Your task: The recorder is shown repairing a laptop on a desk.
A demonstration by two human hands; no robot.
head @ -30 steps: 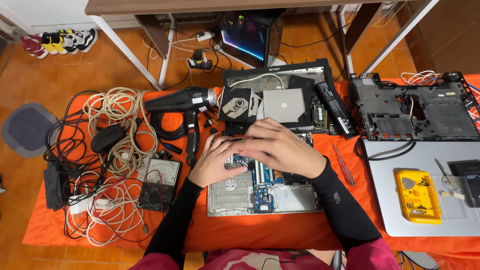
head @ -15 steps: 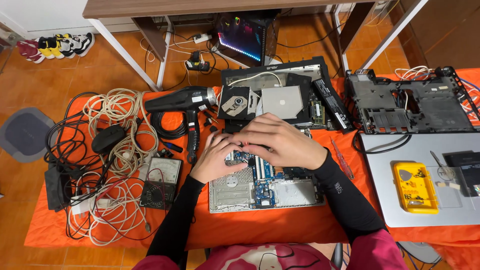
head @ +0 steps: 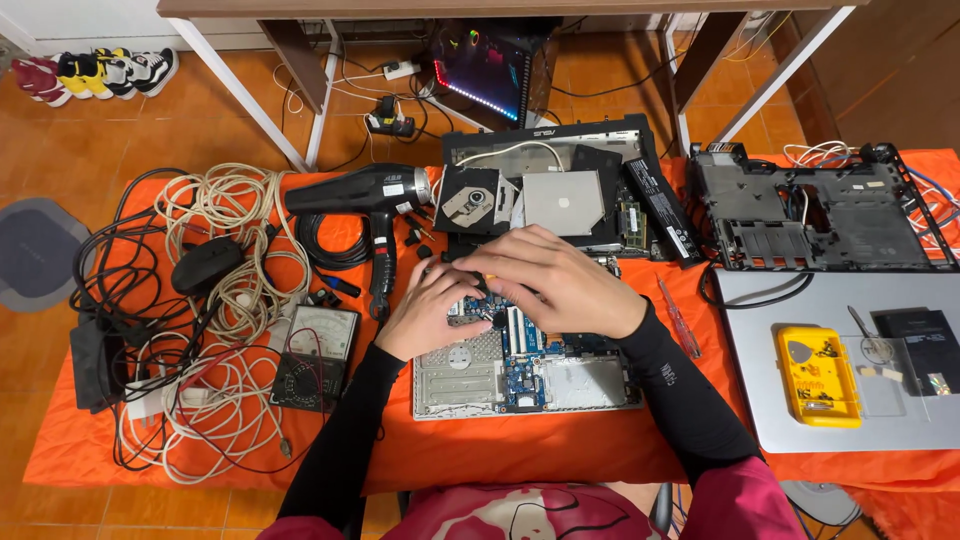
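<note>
A person sits at a low orange-covered surface (head: pixel 560 450), both hands down on an opened laptop base (head: pixel 525 365). The right hand (head: pixel 555 280) lies palm-down, fingers held together and curled over the far edge of the exposed blue circuit board (head: pixel 520 345), hiding what is beneath it. The left hand (head: pixel 430 310) comes in from the left, fingertips bunched and meeting the right hand at the same spot on the board; whether they pinch a small part cannot be told. The two hands appear set close so one can steady while the other works a small fitting.

The laptop base lies flat just in front of the person, its long axis running left to right, its open inside facing up.

Just beyond the hands sits a second gutted laptop (head: pixel 560 195) with a silver optical drive (head: pixel 563 202). To the left lie a black hair dryer (head: pixel 365 195), nozzle pointing left, an analogue multimeter (head: pixel 315 355) and tangled white cables (head: pixel 225 300). To the right are a red screwdriver (head: pixel 678 318), a black bare laptop chassis (head: pixel 810 210), and a silver laptop lid (head: pixel 780 400) bearing a yellow parts case (head: pixel 818 375), likely kept within reach.
</note>
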